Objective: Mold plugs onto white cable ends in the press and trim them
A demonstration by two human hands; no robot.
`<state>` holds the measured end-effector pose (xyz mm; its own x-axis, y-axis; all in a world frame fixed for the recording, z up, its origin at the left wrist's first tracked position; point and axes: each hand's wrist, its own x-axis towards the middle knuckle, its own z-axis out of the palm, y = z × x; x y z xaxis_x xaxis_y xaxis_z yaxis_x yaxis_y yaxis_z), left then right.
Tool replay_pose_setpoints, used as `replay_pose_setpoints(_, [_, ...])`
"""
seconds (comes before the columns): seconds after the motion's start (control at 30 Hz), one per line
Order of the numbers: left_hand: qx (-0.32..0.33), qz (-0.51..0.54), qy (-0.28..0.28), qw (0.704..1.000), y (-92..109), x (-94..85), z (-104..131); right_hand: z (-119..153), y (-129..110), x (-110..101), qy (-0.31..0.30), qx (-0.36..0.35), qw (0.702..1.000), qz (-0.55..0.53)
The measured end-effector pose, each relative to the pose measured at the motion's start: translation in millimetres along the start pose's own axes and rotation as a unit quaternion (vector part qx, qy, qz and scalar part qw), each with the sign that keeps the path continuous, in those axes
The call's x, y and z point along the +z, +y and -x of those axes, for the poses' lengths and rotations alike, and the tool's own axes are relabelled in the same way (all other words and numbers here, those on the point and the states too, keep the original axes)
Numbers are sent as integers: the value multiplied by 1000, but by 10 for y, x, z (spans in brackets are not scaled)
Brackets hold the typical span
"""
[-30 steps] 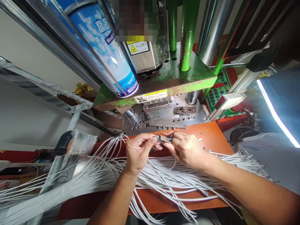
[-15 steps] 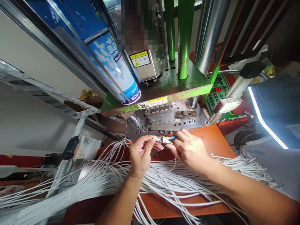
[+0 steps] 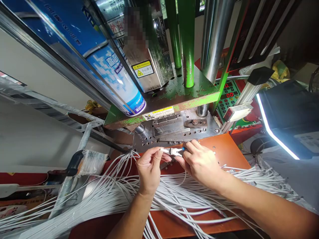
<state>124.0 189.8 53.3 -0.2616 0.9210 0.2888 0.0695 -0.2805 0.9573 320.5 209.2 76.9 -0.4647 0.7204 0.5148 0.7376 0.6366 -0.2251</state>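
My left hand is closed, its thumb and fingers pinching the end of a white cable. Close to its fingertips my right hand is wrapped round a small pair of nippers with a bright metal head and a bit of blue handle showing. The head of the nippers meets the cable end between the two hands; whether its jaws are closed on it is too small to tell. Most of the handle is hidden in my right palm. Many white cables lie in a thick bundle beneath both hands.
Behind my hands stands a press with a steel lower plate, a metal mould block and a green upper plate. A blue spray can rests on that plate. A lit lamp and a control panel are on the right.
The camera view has shifted slightly, so the press and lamp appear farther left. Both hands keep their hold, with the nippers still at the cable end.
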Motion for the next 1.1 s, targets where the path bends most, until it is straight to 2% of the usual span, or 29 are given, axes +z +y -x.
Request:
replay_pose_setpoints(0.3, [-41, 21, -8, 999, -52, -19, 17, 20, -21, 82, 11, -8, 1000, -3])
replay_pose_setpoints(0.57, [-76, 47, -28, 996, 2, 8, 5, 72, 46, 78, -81, 8, 994, -68])
replay_pose_setpoints(0.7, [-67, 59, -29, 996, 0, -1, -1, 50, 81, 40, -52, 24, 997, -50])
replay_pose_setpoints(0.8, [-48, 38, -25, 998, 4, -3, -7, 26, 77, 28, -27, 4, 999, -19])
replay_pose_setpoints(0.97, [-15, -12, -29, 999, 35, 9, -4, 16, 44, 44, -21, -14, 1000, -5])
replay_pose_setpoints(1.1, [-19, -6, -32, 999, 17, 20, 11, 28, 39, 64, -24, -16, 1000, -6])
